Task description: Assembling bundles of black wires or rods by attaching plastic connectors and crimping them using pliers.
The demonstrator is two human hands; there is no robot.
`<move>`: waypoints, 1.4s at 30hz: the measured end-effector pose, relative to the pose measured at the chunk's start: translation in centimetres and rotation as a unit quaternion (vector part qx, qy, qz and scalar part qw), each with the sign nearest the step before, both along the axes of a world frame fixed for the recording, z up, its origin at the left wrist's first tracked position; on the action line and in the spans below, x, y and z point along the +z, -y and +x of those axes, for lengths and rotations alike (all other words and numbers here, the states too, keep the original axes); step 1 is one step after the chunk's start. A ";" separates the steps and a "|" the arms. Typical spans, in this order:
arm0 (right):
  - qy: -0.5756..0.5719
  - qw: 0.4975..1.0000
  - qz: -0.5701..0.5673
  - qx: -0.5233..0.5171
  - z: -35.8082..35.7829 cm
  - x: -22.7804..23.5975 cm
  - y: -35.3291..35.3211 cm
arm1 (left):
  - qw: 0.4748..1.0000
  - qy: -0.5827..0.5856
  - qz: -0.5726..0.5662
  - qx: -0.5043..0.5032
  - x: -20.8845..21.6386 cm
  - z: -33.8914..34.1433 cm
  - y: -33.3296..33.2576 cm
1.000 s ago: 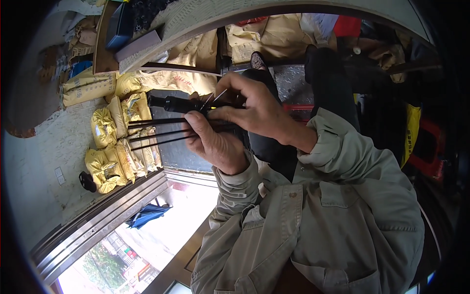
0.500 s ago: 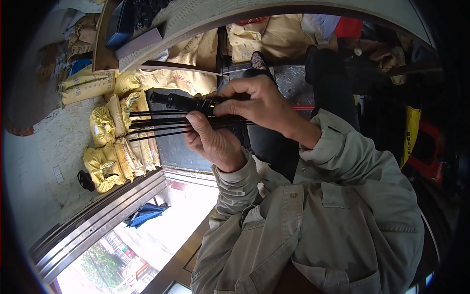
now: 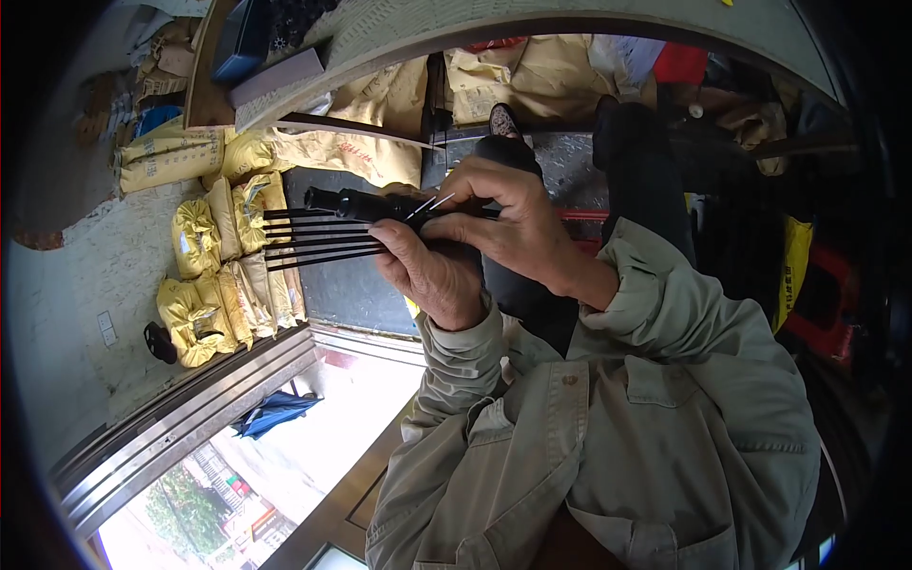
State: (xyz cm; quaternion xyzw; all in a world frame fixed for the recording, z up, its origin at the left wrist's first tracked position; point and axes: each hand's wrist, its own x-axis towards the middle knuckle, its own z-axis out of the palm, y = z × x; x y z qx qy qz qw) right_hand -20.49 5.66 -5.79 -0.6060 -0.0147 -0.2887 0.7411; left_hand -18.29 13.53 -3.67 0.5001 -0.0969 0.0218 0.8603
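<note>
A black umbrella frame [image 3: 356,203], or what looks like one, lies across both hands: a thick dark tube with several thin black ribs [image 3: 318,243] fanning out to the left beneath it. My left hand [image 3: 427,275] is closed round the ribs from below, its thumb pressed along the top one. Over the tube's inner end, my right hand [image 3: 513,218] is closed, thumb and index finger pinched together. A thin pale wire [image 3: 432,205] sticks out at these fingertips. Whether the wire is attached to the frame is hidden.
Yellow sacks [image 3: 204,237] are stacked against the wall at left, with more paper sacks [image 3: 527,76] under the worktop [image 3: 475,21] ahead. A blue umbrella [image 3: 275,414] lies outside the doorway, lower left. A red plastic stool or crate [image 3: 831,304] stands at right.
The ribs have spread further apart to the left. The pale wire at my right fingertips now shows clearly, where a yellow spot showed before. Both hands have shifted slightly.
</note>
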 end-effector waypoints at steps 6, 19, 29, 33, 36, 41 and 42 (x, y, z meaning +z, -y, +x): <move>-0.051 0.997 0.008 0.060 0.0 0.5 0.9 | 0.999 0.025 -0.011 0.029 -1.1 0.4 -0.2; -0.049 0.997 -0.032 -0.043 -1.8 1.9 -0.6 | 0.987 0.091 0.136 0.005 -0.1 0.1 0.1; -0.120 0.937 0.234 0.231 -0.7 0.2 1.8 | 0.976 0.173 0.128 -0.023 0.0 -0.2 0.6; -0.131 0.919 0.243 0.282 -0.1 -0.3 2.6 | 0.970 0.210 0.112 -0.047 0.0 0.2 1.0; -0.111 0.909 0.269 0.299 0.2 -0.8 2.6 | 0.956 0.242 0.149 -0.070 0.3 0.7 0.8; -0.070 0.886 0.352 0.295 0.2 -2.0 2.2 | 0.920 0.248 0.294 -0.071 1.2 0.4 0.7; -0.069 0.877 0.375 0.292 0.0 -2.1 3.2 | 0.916 0.232 0.322 -0.063 1.2 0.2 1.3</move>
